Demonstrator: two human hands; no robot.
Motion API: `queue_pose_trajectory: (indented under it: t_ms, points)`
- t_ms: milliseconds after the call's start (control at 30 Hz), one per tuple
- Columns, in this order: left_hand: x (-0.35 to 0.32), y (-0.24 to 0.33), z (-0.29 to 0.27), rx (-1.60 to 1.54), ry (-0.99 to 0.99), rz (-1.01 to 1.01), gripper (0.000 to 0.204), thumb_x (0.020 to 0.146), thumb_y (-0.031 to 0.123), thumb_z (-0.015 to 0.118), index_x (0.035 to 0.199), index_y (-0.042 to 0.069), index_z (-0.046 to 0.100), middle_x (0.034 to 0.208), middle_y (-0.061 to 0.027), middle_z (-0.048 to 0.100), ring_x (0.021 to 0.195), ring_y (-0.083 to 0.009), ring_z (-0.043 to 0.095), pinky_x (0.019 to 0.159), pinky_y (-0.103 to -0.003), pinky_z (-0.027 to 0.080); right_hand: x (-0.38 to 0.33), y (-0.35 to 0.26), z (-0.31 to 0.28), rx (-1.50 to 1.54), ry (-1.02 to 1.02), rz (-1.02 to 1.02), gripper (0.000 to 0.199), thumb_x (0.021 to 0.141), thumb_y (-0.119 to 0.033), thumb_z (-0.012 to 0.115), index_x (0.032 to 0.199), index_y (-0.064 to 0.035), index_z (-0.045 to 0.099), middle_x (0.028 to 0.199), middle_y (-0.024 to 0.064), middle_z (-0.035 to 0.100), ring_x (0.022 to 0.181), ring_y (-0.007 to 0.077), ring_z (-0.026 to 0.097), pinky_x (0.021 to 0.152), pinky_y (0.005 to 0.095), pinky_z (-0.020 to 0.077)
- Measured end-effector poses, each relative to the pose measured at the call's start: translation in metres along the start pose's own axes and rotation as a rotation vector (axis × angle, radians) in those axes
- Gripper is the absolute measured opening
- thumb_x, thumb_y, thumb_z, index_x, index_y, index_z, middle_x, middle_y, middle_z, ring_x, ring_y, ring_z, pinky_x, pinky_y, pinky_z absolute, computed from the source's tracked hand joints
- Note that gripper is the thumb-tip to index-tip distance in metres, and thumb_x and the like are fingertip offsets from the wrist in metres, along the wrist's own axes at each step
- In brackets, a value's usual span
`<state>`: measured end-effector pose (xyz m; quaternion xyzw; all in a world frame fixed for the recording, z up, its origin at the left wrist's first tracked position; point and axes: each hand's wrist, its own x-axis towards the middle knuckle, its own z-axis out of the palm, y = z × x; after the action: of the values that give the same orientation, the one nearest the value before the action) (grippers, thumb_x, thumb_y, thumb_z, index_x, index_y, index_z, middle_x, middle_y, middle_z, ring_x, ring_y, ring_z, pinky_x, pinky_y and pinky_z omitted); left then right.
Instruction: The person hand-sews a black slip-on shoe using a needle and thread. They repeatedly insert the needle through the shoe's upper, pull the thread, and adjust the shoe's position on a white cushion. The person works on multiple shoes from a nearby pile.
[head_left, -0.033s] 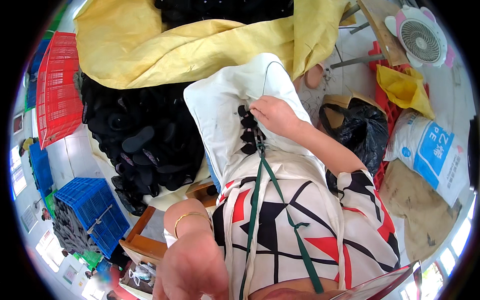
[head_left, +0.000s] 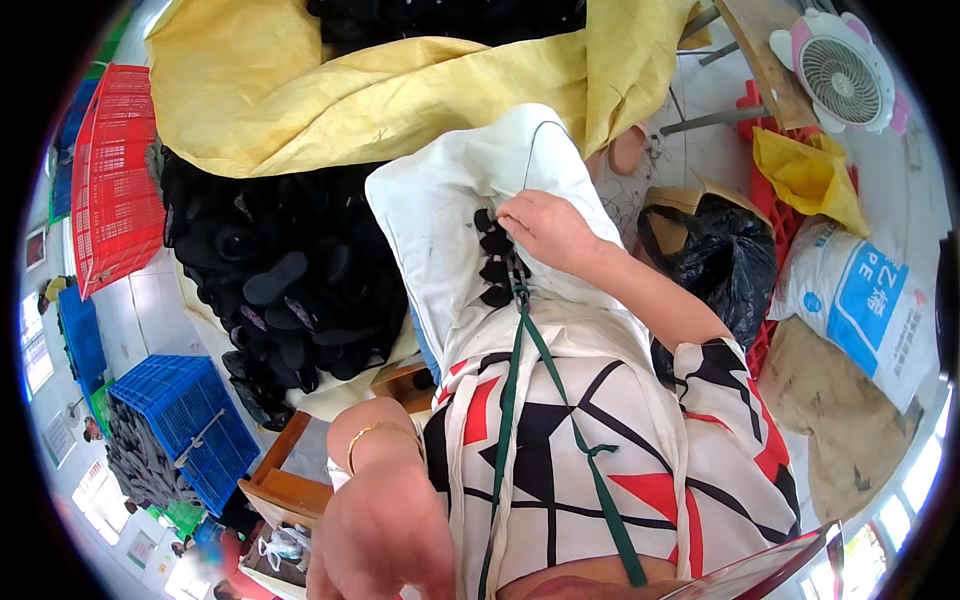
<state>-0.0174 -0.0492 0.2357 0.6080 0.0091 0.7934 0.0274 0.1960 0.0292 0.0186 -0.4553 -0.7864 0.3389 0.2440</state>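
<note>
A white cloth (head_left: 440, 200) covers my lap, with a short row of several small black fabric pieces (head_left: 493, 268) lying in its fold. Just right of their upper end is my right hand (head_left: 548, 230), its fingers pinched together; whatever they hold is too small to make out. Beside the black pieces, a small dark metal tool (head_left: 520, 290) hangs on a green cord (head_left: 512, 400) from my neck. Close to the camera, my left hand (head_left: 385, 530) is raised at the lower edge, a gold bangle on its wrist. Its fingers are mostly cut off by the frame.
Left of my lap lies a big heap of black shoe-like items (head_left: 290, 270), below a yellow sheet (head_left: 400, 100). Red (head_left: 115, 180) and blue crates (head_left: 190, 425) stand farther left. At right are a black plastic bag (head_left: 715, 250), a white sack (head_left: 860, 300) and a fan (head_left: 840, 80).
</note>
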Motion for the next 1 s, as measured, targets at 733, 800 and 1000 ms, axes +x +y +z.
queue_pose_trajectory:
  t_ms: [733, 800, 1000]
  points:
    - [-0.208, -0.098, -0.069, 0.748, -0.852, -1.513, 0.021, 0.082, 0.023, 0.074, 0.084, 0.005, 0.064, 0.083, -0.0115, 0.062, 0.085, -0.0307, 0.061, 0.07, -0.04, 0.049, -0.015, 0.008, -0.009, 0.393, 0.106, 0.412, 0.024, 0.094, -0.015, 0.066, 0.113, -0.001, 0.065, 0.096, 0.0113, 0.066, 0.079, 0.0212, 0.063, 0.074, 0.0317, 0.0527]
    - [-0.21, -0.095, -0.062, 0.825, -0.917, -1.377, 0.02, 0.082, 0.023, 0.075, 0.085, 0.005, 0.064, 0.083, -0.0114, 0.062, 0.085, -0.0305, 0.061, 0.07, -0.04, 0.049, -0.013, 0.008, -0.004, 0.399, 0.08, 0.384, 0.025, 0.094, -0.016, 0.066, 0.114, -0.001, 0.064, 0.097, 0.0115, 0.066, 0.08, 0.0207, 0.063, 0.074, 0.0313, 0.053]
    - [-0.222, -0.1, -0.046, 1.006, -1.225, -0.942, 0.021, 0.08, 0.019, 0.076, 0.088, 0.005, 0.061, 0.084, -0.012, 0.063, 0.081, -0.0312, 0.061, 0.069, -0.041, 0.049, -0.007, -0.003, -0.005, 0.381, 0.01, 0.368, 0.026, 0.094, -0.016, 0.066, 0.115, -0.0015, 0.065, 0.1, 0.0123, 0.065, 0.082, 0.0213, 0.064, 0.077, 0.0312, 0.0537]
